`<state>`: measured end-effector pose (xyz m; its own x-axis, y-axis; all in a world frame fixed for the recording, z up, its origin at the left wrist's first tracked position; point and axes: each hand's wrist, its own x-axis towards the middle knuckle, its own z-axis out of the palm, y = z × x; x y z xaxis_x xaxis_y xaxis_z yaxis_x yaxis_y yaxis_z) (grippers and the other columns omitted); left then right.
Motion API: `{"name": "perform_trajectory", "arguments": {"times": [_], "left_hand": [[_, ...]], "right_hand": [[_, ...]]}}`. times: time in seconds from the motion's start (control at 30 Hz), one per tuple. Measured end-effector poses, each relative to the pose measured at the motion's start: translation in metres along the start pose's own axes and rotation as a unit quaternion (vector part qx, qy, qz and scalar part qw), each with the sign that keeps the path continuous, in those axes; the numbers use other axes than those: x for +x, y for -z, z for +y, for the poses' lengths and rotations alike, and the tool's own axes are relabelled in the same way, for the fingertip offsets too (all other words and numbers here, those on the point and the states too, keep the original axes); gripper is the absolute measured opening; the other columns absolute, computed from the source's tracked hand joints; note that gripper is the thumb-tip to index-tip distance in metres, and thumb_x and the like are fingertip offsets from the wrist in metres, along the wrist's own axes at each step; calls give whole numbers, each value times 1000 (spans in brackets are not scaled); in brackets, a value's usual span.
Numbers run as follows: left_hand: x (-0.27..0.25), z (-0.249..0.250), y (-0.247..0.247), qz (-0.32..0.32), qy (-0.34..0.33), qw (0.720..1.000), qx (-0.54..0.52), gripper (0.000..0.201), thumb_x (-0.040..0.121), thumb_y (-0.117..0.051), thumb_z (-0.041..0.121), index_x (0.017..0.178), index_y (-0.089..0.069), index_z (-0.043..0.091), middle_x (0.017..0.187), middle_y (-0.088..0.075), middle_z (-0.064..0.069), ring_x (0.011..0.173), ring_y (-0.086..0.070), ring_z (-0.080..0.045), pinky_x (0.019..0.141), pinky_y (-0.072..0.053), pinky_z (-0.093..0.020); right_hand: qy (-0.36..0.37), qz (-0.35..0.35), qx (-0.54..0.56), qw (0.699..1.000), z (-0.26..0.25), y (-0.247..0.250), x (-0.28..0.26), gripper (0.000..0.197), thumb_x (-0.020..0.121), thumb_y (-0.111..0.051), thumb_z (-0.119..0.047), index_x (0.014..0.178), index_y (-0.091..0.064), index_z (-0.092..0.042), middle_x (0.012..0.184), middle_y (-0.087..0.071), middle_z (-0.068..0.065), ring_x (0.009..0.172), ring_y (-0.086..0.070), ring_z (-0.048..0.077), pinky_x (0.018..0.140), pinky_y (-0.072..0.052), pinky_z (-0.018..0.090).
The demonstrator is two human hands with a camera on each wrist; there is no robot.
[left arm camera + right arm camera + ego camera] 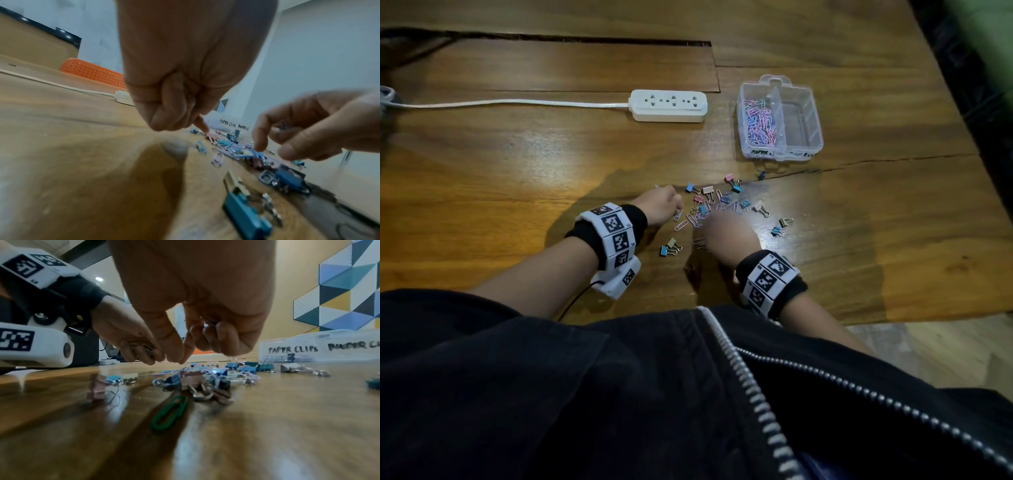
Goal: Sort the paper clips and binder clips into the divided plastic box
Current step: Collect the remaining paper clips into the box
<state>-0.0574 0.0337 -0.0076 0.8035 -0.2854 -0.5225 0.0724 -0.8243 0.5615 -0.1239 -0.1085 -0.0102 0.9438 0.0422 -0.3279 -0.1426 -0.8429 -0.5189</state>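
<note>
A loose pile of pastel paper clips and small binder clips (709, 205) lies on the wooden table (517, 164). My left hand (676, 209) is at the pile's left edge, fingers curled around several paper clips, index tip down on the pile (202, 128). My right hand (717, 219) hovers over the pile's near side, blurred. It holds paper clips in its curled fingers (207, 324), with thumb and index tips down close to the pile. The clear divided box (815, 113) stands far right, with paper clips (760, 120) in its left compartment and nothing in the right one.
A white power strip (667, 105) with its cord lies left of the box. Stray binder clips (671, 247) sit near my left wrist, others (780, 226) to the right. A green paper clip (170, 412) lies under my right wrist. The table's near edge is right of my right forearm.
</note>
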Motion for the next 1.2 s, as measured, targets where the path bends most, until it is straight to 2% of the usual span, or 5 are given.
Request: {"name": "perform_trajectory", "arguments": {"times": [0.53, 0.67, 0.83, 0.97, 1.2], "left_hand": [[-3, -12, -21, 17, -44, 979, 198, 25, 96, -35, 29, 99, -51, 9, 89, -54, -8, 82, -51, -25, 74, -43, -34], [-3, -11, -12, 29, -1, 996, -87, 22, 92, -44, 21, 71, -47, 16, 69, -47, 1, 64, -45, -15, 54, -38, -23], [-6, -18, -5, -69, 47, 867, -492, 20, 89, -37, 9, 71, -43, 14, 65, -44, 0, 33, -35, -3, 28, -22, -12], [-9, -9, -8, -57, 41, 913, -402, 19, 90, -41, 11, 74, -50, 16, 65, -42, 3, 44, -34, -6, 30, -24, -13], [-12, 1, -24, -2, -79, 995, 68, 32, 77, -69, 35, 102, -57, 17, 110, -62, -3, 100, -57, -16, 75, -43, -27]], "right_hand": [[1, -9, -121, 993, -22, 0, 31, 29, 83, -63, -25, 107, -58, -10, 111, -58, 10, 105, -54, 25, 82, -45, 35], [20, -29, -156, 987, -20, -2, 32, 24, 87, -58, -22, 108, -58, -10, 115, -56, 10, 108, -53, 25, 87, -45, 36], [22, -87, -182, 979, -19, -3, 32, 23, 90, -50, -20, 109, -53, -8, 119, -51, 11, 111, -48, 26, 92, -42, 37], [-2, -23, 124, 992, -11, 10, 26, 20, 91, -50, -17, 72, -46, -18, 91, -55, 4, 87, -56, 17, 75, -46, 27], [-105, 40, 560, 821, 15, 38, 19, 30, 83, -49, 9, 64, -46, -14, 52, -58, -3, 36, -40, 1, 38, -31, 13]]}}
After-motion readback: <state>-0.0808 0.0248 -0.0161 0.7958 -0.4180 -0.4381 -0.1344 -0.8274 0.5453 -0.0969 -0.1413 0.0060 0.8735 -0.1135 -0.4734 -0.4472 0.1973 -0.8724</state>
